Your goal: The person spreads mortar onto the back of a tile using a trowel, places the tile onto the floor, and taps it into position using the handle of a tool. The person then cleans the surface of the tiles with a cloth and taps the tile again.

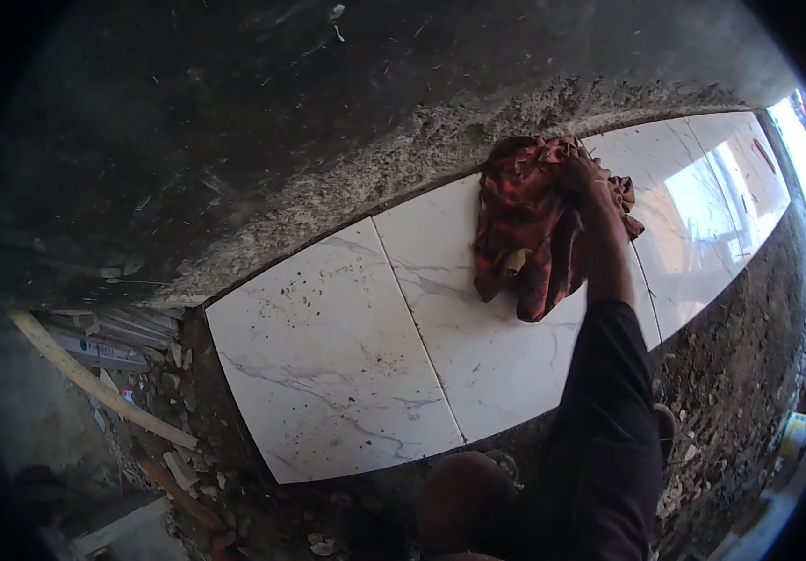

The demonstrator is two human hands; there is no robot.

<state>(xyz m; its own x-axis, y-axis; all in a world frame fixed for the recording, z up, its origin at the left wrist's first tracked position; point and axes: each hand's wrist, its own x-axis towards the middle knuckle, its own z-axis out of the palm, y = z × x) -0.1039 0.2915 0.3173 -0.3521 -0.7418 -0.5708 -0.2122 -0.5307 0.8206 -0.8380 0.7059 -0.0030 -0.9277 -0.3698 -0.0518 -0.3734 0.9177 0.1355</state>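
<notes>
White tiles point(328, 355) beneath; right hand point(582, 173), arm point(613, 402) outstretched, clutches reddish cloth point(523, 210); left unseen.

1 cloth point(515, 215) lies on the tiles point(305, 341), a wall point(235, 103) behind, rubble point(716, 397) before, a wooden strip point(108, 394) left.

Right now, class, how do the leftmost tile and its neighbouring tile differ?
The leftmost tile is scattered with dark specks; the neighbouring tile shows far fewer. The leftmost tile is uncovered, while the neighbouring tile lies partly under the red cloth. Both are white and grey-veined.
</notes>
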